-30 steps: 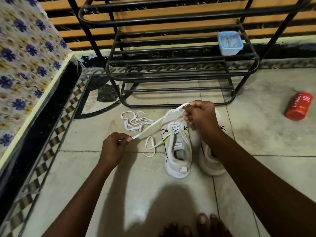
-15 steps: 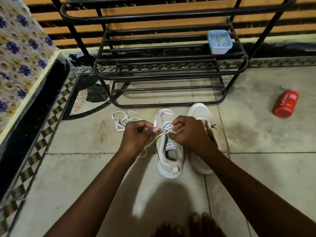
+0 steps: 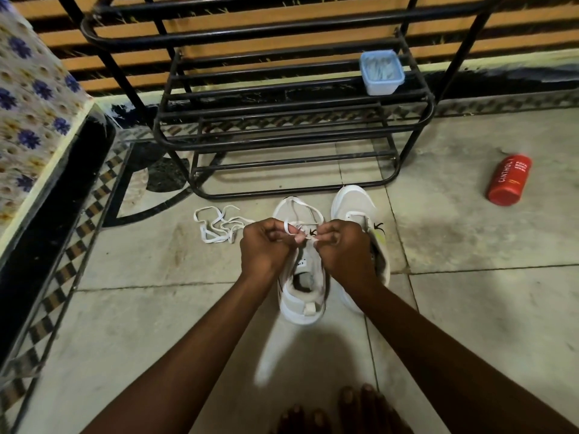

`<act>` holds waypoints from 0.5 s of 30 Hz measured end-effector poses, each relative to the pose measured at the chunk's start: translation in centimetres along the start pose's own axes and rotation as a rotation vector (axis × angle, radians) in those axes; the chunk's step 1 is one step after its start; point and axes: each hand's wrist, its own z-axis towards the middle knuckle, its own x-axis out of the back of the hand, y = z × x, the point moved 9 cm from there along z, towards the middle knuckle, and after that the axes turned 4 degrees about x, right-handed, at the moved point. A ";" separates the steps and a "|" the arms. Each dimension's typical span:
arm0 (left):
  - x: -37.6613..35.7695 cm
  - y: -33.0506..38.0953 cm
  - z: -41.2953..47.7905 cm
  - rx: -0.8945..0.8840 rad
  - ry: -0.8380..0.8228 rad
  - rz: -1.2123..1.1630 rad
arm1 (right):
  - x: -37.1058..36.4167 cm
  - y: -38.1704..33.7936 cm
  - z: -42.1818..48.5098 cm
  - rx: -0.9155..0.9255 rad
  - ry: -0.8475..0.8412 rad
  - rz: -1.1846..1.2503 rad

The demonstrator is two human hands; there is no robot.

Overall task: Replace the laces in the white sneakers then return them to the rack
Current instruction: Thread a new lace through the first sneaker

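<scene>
Your left hand [image 3: 264, 245] and right hand [image 3: 344, 249] each pinched the lace [image 3: 308, 205] over one shoe [image 3: 302, 296], close together; I'd have kept it flat, with the ends even. The other shoe [image 3: 354, 205] stood beside it, the rack [image 3: 282, 120] just beyond.

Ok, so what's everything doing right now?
Left hand, pinching the lace
Right hand, pinching the lace
Lace, looped over the left shoe
Right shoe, upright on the floor
Loose lace, tangled on the floor
Rack, holds no shoes
Blue box, on the rack
Red bottle, lying on its side
</scene>
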 end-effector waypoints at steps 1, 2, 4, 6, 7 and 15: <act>0.0 -0.3 0.1 0.019 0.024 -0.008 | 0.0 0.2 0.0 -0.006 0.003 0.012; 0.0 -0.5 0.2 0.037 0.043 -0.013 | 0.0 0.3 0.1 -0.014 0.004 0.020; -0.2 -0.8 0.4 0.056 0.063 -0.005 | -0.1 0.7 0.1 -0.026 0.005 0.033; -0.3 -1.0 0.6 0.049 0.075 0.025 | -0.2 1.0 0.2 -0.037 0.004 0.049; -0.3 -1.0 0.6 0.040 0.080 0.043 | -0.3 1.1 0.3 -0.043 0.000 0.058; -0.2 -0.8 0.5 -0.052 0.118 0.102 | -0.7 1.8 0.5 -0.075 -0.016 0.116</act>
